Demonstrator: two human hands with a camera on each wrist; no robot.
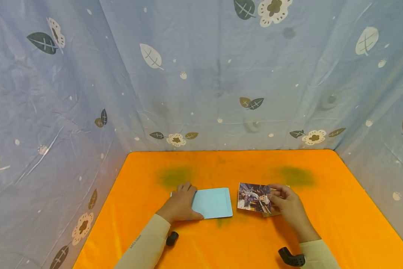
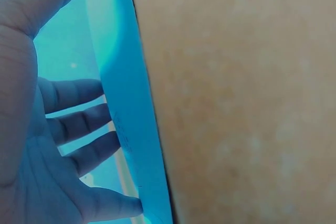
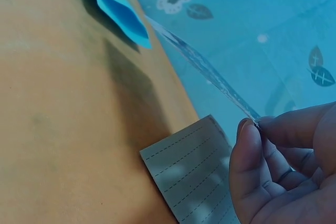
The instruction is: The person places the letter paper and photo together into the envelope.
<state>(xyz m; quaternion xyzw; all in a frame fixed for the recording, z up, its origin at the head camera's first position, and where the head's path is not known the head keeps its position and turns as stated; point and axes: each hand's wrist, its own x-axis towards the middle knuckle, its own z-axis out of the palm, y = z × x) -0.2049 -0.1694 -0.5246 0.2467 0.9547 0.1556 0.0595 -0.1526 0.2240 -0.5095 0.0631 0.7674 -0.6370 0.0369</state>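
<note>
A light blue envelope [image 1: 213, 203] lies at the middle of the table, and my left hand [image 1: 182, 203] holds it across its left end, thumb at the near edge and fingers at the far one. The right wrist view shows the envelope's [image 3: 121, 14] near end gaping a little. My right hand [image 1: 291, 207] pinches a printed picture card [image 1: 253, 197] by its right edge between thumb and fingers. The card is raised just right of the envelope, apart from it. Below the right hand lies a lined paper pad [image 3: 184, 169], partly hidden by the hand.
An orange cloth [image 1: 218, 168] with greenish patches covers the table. Blue curtains [image 1: 205, 93] with leaves and flowers stand behind and at both sides. Black wrist devices [image 1: 290, 257] are worn on both forearms.
</note>
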